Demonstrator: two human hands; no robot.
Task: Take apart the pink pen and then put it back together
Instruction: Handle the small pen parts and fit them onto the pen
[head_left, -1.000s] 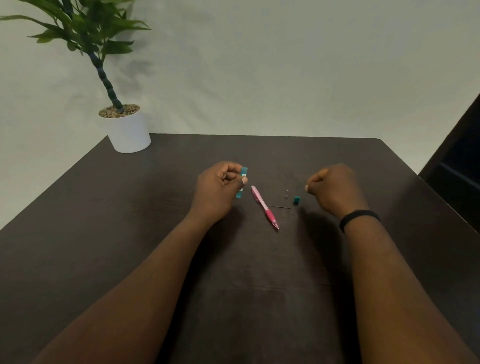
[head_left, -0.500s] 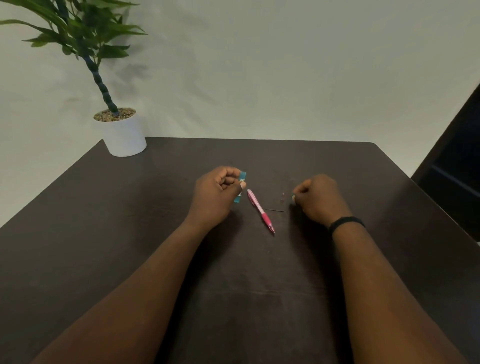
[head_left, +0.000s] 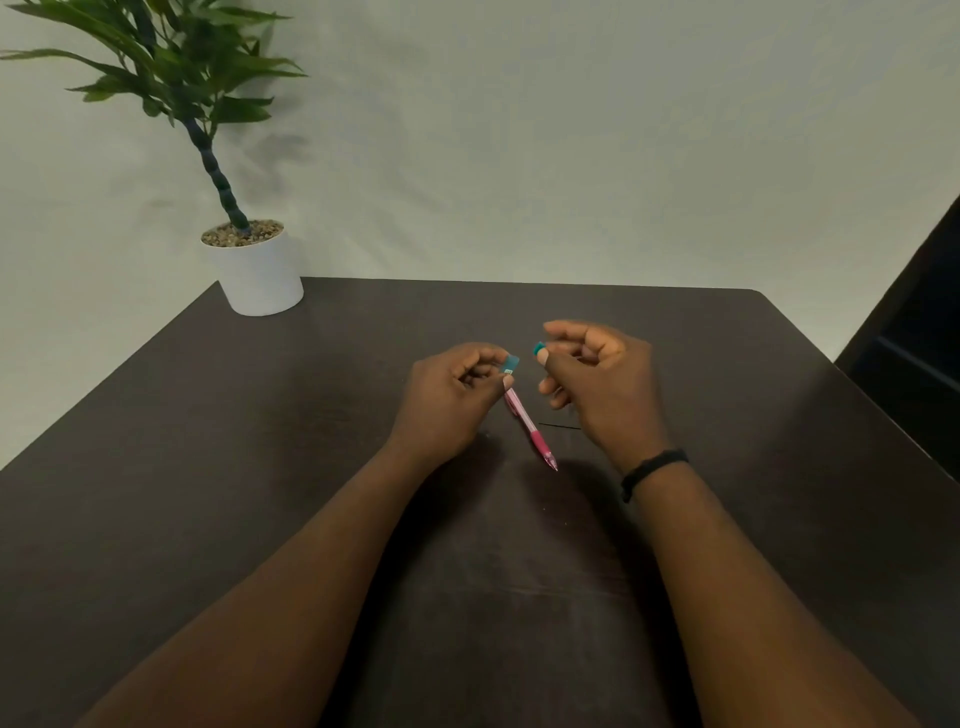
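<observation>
The pink pen (head_left: 529, 425) lies slanted on the dark table (head_left: 260, 441), tip toward me. My left hand (head_left: 452, 395) pinches a small teal tube-like piece (head_left: 511, 364) above the pen's far end. My right hand (head_left: 597, 379) is raised beside it and pinches a small teal cap (head_left: 539, 347) between thumb and forefinger, a short gap from the teal piece. A thin dark rod (head_left: 560, 426) lies on the table just right of the pen, partly under my right hand.
A white pot (head_left: 260, 280) with a green plant stands at the table's far left corner. A dark piece of furniture (head_left: 914, 353) stands beyond the table's right edge. A black band (head_left: 652, 467) circles my right wrist.
My right hand picked the teal cap up off the table and lifted it left toward my left hand. My left hand kept its hold on the teal piece.
</observation>
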